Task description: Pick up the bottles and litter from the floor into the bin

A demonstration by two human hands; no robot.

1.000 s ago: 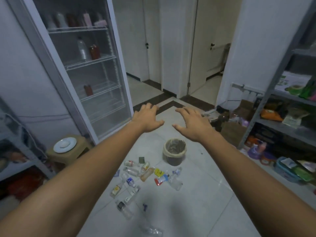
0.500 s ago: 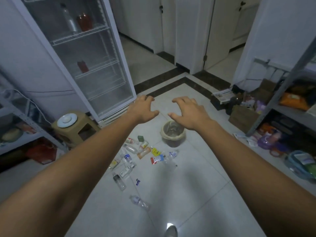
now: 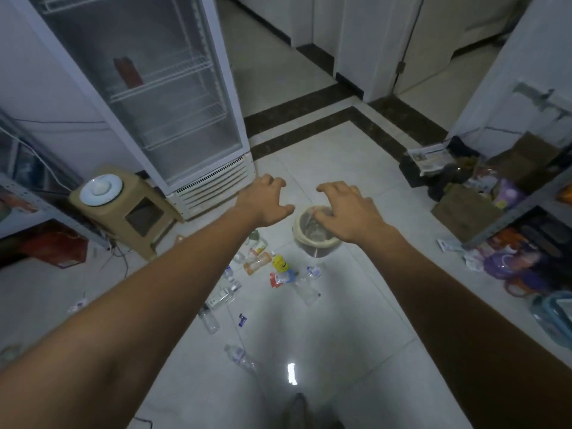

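Note:
A small round bin [image 3: 309, 241] with a clear liner stands on the white tiled floor, partly behind my right hand [image 3: 346, 212]. Several plastic bottles and wrappers lie scattered in front of it: an orange bottle [image 3: 258, 263], a yellow packet [image 3: 279, 263], a red wrapper [image 3: 276, 280], clear bottles [image 3: 306, 292], [image 3: 209, 318], [image 3: 240, 356] and a small blue scrap [image 3: 242, 320]. My left hand [image 3: 264, 201] is stretched out beside the right. Both hands hover high above the floor, fingers spread, holding nothing.
A glass-door fridge [image 3: 161, 97] stands at the left, with a tan stool [image 3: 130, 212] and white plate [image 3: 100, 190] beside it. Metal shelving, a cardboard box [image 3: 467, 213] and bags crowd the right side. A dark floor border [image 3: 309, 119] lies beyond.
The view has tilted downward and moved closer; both outstretched hands have dropped in the view and now sit over the bin area. Nothing was picked up.

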